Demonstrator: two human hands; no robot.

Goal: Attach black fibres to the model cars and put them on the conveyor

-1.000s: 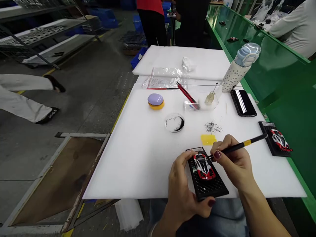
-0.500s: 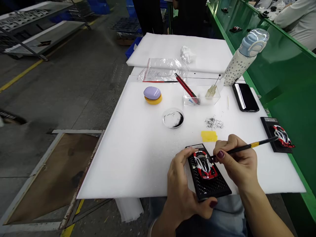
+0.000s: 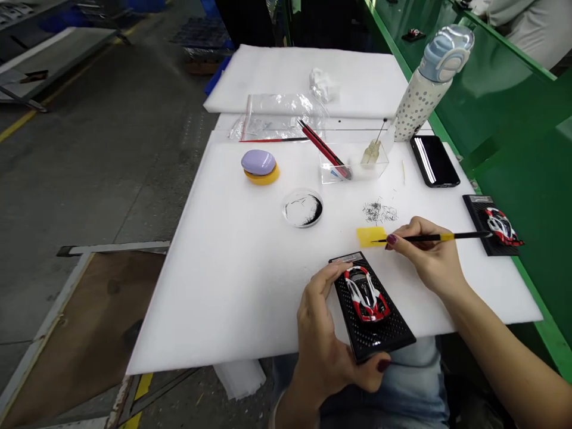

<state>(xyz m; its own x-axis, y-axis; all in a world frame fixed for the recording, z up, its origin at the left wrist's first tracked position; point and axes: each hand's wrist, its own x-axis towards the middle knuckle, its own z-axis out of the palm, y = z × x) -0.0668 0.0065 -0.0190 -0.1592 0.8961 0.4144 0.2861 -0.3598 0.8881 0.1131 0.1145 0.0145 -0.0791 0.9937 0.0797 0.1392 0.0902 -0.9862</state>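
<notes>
My left hand is closed around the long edges of a black textured display base, tilted at the table's front edge. On that base sits a red, white and black model car. Between thumb and fingers, my right hand pinches a thin black paintbrush with a yellow band. Its fine tip lies over a yellow sticky pad; whether it touches cannot be made out. Just behind the pad is a scatter of tiny black slivers. A round clear dish with black bits stands to its left.
A clear box holds red tweezers and a small bottle. Behind are a plastic bag and a tall bottle. A phone and a second model car lie right. A purple-and-yellow oval item stands left.
My right hand has moved the brush tip off the model car, up to the yellow pad, and the brush lies more level. My left hand still holds the base. The view has shifted slightly.
</notes>
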